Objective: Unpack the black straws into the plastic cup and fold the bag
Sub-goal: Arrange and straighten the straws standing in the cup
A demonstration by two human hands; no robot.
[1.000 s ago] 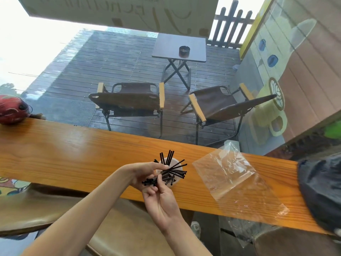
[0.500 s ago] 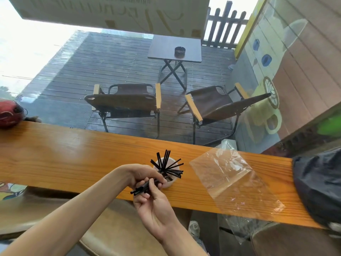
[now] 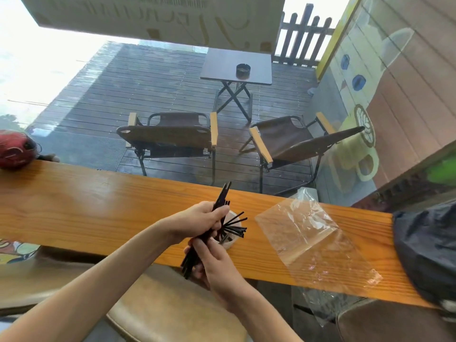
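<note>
Some black straws (image 3: 235, 227) are already stood in the plastic cup (image 3: 230, 239) on the desk (image 3: 86, 208). A bundle of straws (image 3: 207, 233) is not yet put in. It is gripped near the top by the left hand (image 3: 197, 222) and pinched lower down by the right hand (image 3: 214, 265), just beside the cup. The bag (image 3: 313, 243) is laid flat and empty on the desk, not yet folded.

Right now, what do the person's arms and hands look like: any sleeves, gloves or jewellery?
Both forearms are bare right down to the frame's edge, with no sleeve in view. The left hand and the right hand wear no gloves; no ring, watch or bracelet shows on fingers or wrists.
</note>
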